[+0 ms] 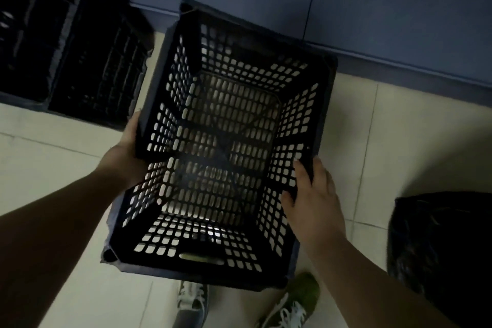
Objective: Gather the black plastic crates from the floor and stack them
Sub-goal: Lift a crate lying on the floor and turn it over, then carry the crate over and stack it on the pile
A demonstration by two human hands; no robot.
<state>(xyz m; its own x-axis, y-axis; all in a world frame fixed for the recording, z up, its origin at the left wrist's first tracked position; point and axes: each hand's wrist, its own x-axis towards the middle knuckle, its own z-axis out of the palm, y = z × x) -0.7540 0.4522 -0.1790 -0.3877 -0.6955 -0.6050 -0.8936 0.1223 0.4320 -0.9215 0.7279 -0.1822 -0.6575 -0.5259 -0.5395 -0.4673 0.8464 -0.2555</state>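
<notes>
Both hands hold one black crate (221, 146) above the tiled floor (53, 146).

The light is dim; the dark stack (72, 48) at upper left is hard to make out, and a black bag (442, 247) at right is cut off. The crate opens upward, its long axis running away from the person, slightly tilted. The left hand (125, 154) grips the left rim, the right hand (314, 194) the right rim. Shoes (292, 303) show below.

Open tiled floor (61, 141) left and right of held crate (223, 141); blocked by stacked crates (80, 61) far-left, wall (372, 8) ahead, black bag (447, 247) right.
</notes>
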